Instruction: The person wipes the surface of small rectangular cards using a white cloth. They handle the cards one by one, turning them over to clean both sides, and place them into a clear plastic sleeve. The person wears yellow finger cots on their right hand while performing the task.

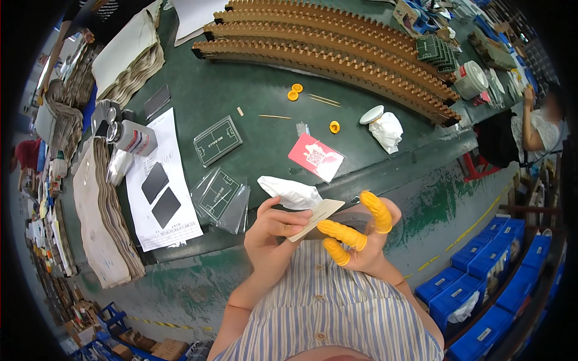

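My left hand (pixel 272 231) pinches a small flat beige plate (pixel 317 220) by its left end, in front of my chest at the bench's near edge. A folded white cloth (pixel 291 192) lies just beyond these fingers; whether they touch it I cannot tell. Yellow finger cots cover several fingers of my right hand (pixel 364 240). Those fingers are spread, and one covered tip is right at the plate's edge. Left of my hands are a clear plastic sleeve with a dark green patterned plate (pixel 220 195) and a stack of similar plates (pixel 218 141). A red and white card (pixel 316 156) lies beyond the cloth.
Long slotted wooden racks (pixel 325 48) span the back, with green plates (pixel 435 53) at their right end. Orange finger cots (pixel 294 92), thin sticks (pixel 276 117) and a crumpled white cloth (pixel 386 132) lie mid-bench. Printed paper (pixel 171 222), bottle (pixel 133 137) and cardboard (pixel 102 210) stand left.
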A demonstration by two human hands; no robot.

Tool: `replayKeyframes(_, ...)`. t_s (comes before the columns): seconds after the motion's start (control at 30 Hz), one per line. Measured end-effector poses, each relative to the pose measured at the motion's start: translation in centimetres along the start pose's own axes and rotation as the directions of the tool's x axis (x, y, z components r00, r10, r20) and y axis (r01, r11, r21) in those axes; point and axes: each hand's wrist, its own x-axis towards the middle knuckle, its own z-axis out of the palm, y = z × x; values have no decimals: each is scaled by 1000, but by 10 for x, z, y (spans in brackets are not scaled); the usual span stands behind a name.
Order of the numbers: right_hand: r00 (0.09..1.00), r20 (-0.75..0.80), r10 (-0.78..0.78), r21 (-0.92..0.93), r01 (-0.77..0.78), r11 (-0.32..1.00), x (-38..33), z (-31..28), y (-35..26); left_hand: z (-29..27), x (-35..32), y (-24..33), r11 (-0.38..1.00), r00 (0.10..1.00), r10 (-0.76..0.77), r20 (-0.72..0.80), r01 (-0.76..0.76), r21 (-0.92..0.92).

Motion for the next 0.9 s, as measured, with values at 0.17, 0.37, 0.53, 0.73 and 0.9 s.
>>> replayKeyframes(0.17,998,-68,18,10,-18,1000,5,1,-4,0,0,1,1000,1000,2,3,-2,-2)
replayKeyframes(0.37,999,-30,10,-39,-12,999,1,0,1,1,-1,0,1000,1000,1,-7,-1,-20)
replayKeyframes(0.53,996,-80,43,-23,-45,999,-1,0,3,1,-2,-1,1000,1000,16,-3,-16,-17)
replayKeyframes(0.73,992,-103,66,-14,-67,998,1,1,1,1,-2,-3,999,999,29,-13,-30,-20)
replayKeyframes(0.9,999,-32,-6,-27,5,1000,1,-2,1,1,-1,-2,999,1000,25,-11,-25,-25)
